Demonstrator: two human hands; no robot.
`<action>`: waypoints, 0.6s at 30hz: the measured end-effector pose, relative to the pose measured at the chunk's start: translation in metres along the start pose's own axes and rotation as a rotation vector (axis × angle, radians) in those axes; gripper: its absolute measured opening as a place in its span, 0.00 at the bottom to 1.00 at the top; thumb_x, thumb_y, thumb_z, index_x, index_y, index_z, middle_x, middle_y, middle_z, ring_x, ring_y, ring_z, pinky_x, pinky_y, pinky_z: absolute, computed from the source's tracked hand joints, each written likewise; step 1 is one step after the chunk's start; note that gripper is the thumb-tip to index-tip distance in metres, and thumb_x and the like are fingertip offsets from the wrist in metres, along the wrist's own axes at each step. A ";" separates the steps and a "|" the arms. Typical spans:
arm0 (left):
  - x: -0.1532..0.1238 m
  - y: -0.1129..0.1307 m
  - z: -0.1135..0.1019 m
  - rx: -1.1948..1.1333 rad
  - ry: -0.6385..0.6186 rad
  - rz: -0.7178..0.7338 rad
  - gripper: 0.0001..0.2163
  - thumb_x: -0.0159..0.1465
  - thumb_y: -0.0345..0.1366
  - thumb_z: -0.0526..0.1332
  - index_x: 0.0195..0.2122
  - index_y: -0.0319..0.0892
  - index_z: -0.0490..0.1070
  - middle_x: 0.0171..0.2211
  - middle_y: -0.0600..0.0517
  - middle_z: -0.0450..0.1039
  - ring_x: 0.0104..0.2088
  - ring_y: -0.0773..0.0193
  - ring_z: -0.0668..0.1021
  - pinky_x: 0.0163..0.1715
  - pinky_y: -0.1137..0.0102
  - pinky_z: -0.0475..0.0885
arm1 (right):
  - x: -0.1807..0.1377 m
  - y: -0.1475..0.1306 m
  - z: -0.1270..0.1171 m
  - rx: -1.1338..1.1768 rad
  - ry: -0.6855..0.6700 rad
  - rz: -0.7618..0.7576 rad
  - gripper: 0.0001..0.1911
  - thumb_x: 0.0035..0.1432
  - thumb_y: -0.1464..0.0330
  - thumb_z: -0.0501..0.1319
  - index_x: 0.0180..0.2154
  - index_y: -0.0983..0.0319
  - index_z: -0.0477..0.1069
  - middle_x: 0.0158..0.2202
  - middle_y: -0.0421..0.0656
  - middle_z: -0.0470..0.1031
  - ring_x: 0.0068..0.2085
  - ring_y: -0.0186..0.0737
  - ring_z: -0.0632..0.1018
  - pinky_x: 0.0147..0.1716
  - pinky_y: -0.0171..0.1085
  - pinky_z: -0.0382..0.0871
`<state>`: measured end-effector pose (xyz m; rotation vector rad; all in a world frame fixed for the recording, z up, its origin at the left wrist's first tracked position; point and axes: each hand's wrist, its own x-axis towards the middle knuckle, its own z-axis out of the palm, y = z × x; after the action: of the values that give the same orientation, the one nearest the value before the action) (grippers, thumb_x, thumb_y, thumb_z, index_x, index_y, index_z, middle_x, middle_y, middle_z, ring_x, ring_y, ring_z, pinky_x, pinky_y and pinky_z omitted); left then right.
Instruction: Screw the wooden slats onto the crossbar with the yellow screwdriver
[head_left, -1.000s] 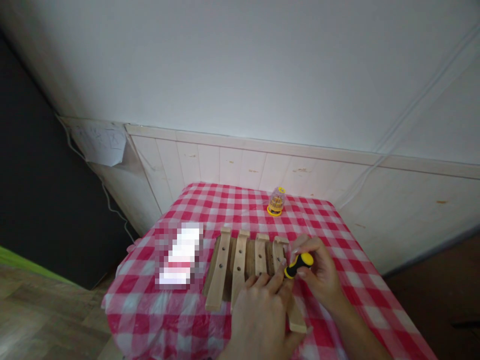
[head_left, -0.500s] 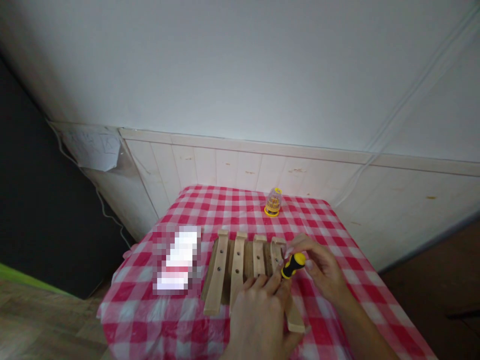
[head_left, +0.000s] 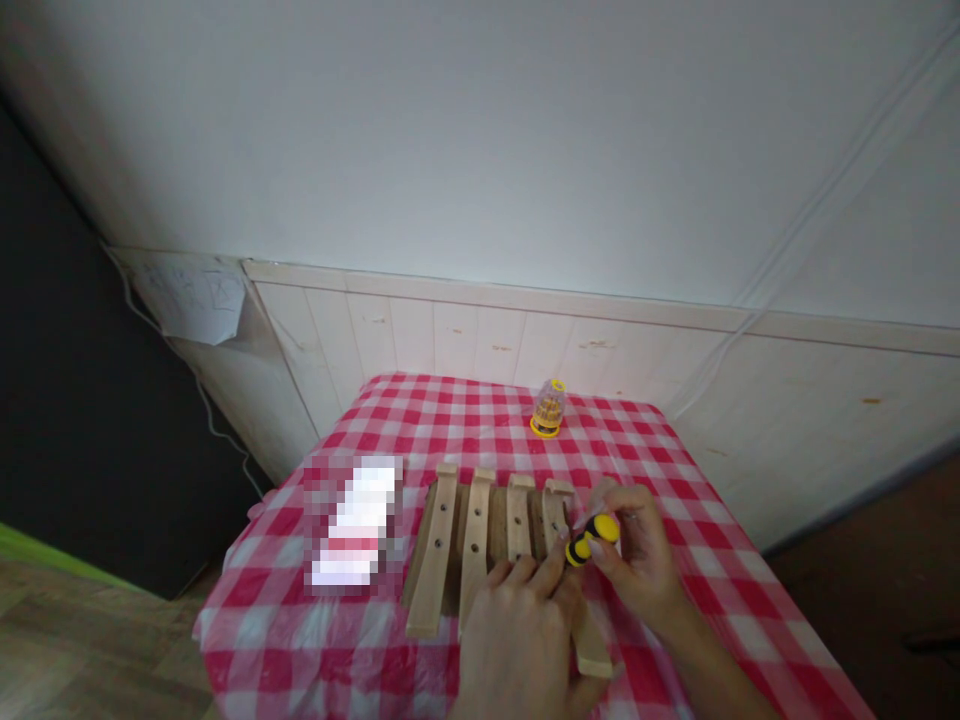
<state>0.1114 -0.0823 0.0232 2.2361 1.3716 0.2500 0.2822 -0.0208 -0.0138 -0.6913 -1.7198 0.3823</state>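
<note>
A wooden slatted piece (head_left: 457, 535) with several drilled slats lies on the red-and-white checked tablecloth (head_left: 465, 425). My left hand (head_left: 525, 640) lies flat on its near right part, fingers stretched over the slats. My right hand (head_left: 637, 550) is closed round a small yellow-and-black screwdriver (head_left: 592, 538), whose tip points down at the rightmost slat (head_left: 559, 505), next to my left fingertips. The tip itself is hidden behind my fingers.
A small clear-and-yellow holder of screwdriver bits (head_left: 549, 408) stands near the table's far edge. A blurred white and red item (head_left: 352, 525) lies left of the wood. A white panelled wall (head_left: 480, 330) runs behind; the floor drops off on both sides.
The screwdriver's handle has tilted and shifted slightly in my right hand's fingers. My left hand stays pressed on the slats. The view has shifted a little.
</note>
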 end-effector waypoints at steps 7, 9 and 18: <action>0.000 -0.002 0.001 0.006 0.002 0.022 0.26 0.61 0.41 0.72 0.60 0.42 0.76 0.64 0.46 0.73 0.56 0.44 0.78 0.59 0.51 0.73 | 0.008 -0.007 -0.004 -0.078 -0.099 -0.129 0.13 0.72 0.55 0.58 0.44 0.54 0.77 0.29 0.43 0.78 0.29 0.44 0.79 0.27 0.41 0.74; 0.000 -0.001 0.000 0.000 0.005 0.013 0.24 0.62 0.42 0.72 0.59 0.42 0.77 0.62 0.46 0.74 0.55 0.44 0.78 0.58 0.51 0.74 | 0.014 -0.011 -0.009 -0.052 -0.165 -0.151 0.18 0.74 0.53 0.54 0.45 0.55 0.78 0.29 0.44 0.80 0.30 0.46 0.80 0.29 0.43 0.75; -0.002 -0.002 0.001 -0.041 -0.009 0.029 0.33 0.61 0.45 0.71 0.67 0.41 0.70 0.67 0.46 0.70 0.59 0.42 0.76 0.62 0.52 0.72 | 0.020 -0.011 -0.018 -0.095 -0.180 -0.106 0.13 0.73 0.59 0.57 0.43 0.55 0.78 0.31 0.45 0.83 0.31 0.46 0.81 0.30 0.42 0.76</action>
<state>0.1093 -0.0833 0.0217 2.2217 1.3186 0.2757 0.2943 -0.0184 0.0127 -0.6467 -1.9469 0.2980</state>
